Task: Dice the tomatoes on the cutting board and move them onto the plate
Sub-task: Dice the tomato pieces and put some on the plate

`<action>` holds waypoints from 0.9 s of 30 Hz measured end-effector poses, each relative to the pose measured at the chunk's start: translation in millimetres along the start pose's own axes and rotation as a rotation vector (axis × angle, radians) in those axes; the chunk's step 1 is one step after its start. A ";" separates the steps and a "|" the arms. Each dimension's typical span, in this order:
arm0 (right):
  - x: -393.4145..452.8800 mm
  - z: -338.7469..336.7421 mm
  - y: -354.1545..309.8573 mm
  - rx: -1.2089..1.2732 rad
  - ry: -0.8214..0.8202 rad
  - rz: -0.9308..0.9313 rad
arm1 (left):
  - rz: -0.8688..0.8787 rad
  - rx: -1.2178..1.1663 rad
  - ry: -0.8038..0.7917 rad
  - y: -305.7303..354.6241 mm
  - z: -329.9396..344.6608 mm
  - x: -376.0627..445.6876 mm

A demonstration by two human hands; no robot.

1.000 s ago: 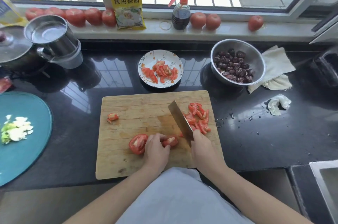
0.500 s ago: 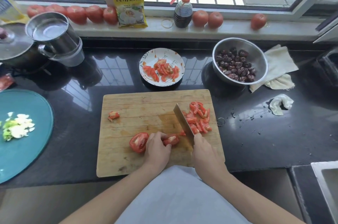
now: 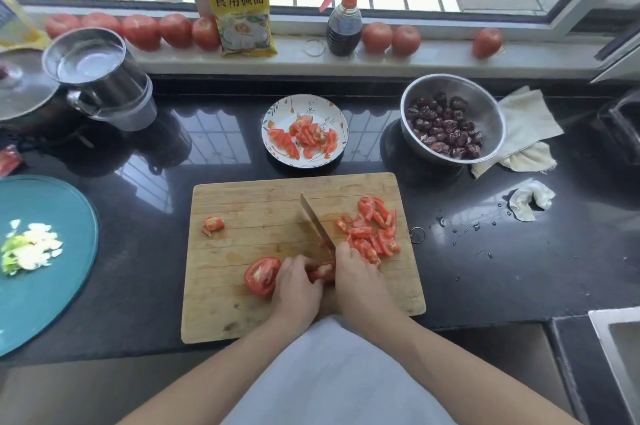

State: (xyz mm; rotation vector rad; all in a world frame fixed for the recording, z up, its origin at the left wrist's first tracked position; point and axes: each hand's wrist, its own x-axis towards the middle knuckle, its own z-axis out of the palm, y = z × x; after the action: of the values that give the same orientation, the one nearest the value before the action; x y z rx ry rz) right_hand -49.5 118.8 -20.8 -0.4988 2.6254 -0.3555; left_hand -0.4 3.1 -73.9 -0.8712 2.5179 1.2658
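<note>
Right hand is wrapped around the cleaver handle, blade edge down on the wooden cutting board, tip pointing away toward the plate. Left hand has its fingers curled over a small tomato wedge just beside the blade, pinning it to the board. Step in hand, as I read it: slicing that wedge into dice. To do it well, keep left fingertips tucked back with knuckles toward the blade side, since the wedge is short and the margin is thin; the exact gap between fingers and edge is hidden by the hands. Cut straight down, let the tip stay on the board, feed the wedge in small steps. Wet juice on the board near the cut means the piece may slide, so press firmly. Tomato half sits cut face up just left of the left hand, not yet diced. Diced pile lies right of the blade, one stray chunk near the board's left edge. Patterned plate beyond the board already holds some pieces. Task looks roughly midway: finish wedge, do the half, then scoop pile and stray with the blade flat.
</note>
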 end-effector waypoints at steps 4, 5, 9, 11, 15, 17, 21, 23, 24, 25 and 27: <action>-7.3 -10.0 27.2 0.206 0.062 0.088 | -0.005 -0.002 -0.008 -1.4 -1.6 -1.9; -12.6 -13.4 32.6 0.232 0.105 0.085 | -0.009 0.000 -0.007 -0.9 -2.1 -2.2; -25.9 -16.6 43.2 0.203 0.119 0.080 | -0.016 0.021 -0.019 -2.3 -3.6 -4.6; -25.8 -14.4 41.6 0.178 0.061 0.073 | -0.007 0.024 -0.024 -3.0 -3.9 -6.2; -27.4 -5.1 23.9 0.129 -0.080 -0.038 | 0.010 0.036 -0.032 -3.4 -4.1 -7.7; -22.8 -3.8 21.6 0.086 -0.064 -0.026 | 0.006 0.036 -0.024 -3.5 -3.4 -7.2; -7.7 -12.2 35.1 0.104 -0.012 0.085 | -0.020 0.024 -0.019 -0.5 -2.4 -6.9; -9.1 -18.3 42.8 0.115 0.013 0.096 | -0.033 0.000 -0.004 1.3 -1.5 -5.9; -13.4 -20.0 45.0 0.114 0.030 0.094 | -0.037 -0.014 0.002 2.5 -0.9 -5.5; -20.5 -22.1 45.1 0.106 0.040 0.087 | -0.041 -0.029 0.008 4.3 -0.4 -5.1; -37.6 -21.5 44.1 0.089 0.012 0.049 | -0.039 -0.053 0.026 8.4 0.4 -4.0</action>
State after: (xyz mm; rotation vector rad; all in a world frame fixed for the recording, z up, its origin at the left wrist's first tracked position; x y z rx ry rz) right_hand -40.7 177.1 -2.4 -0.4031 2.6144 -0.4582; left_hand -2.0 8.9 -66.9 -0.9492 2.4848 1.3231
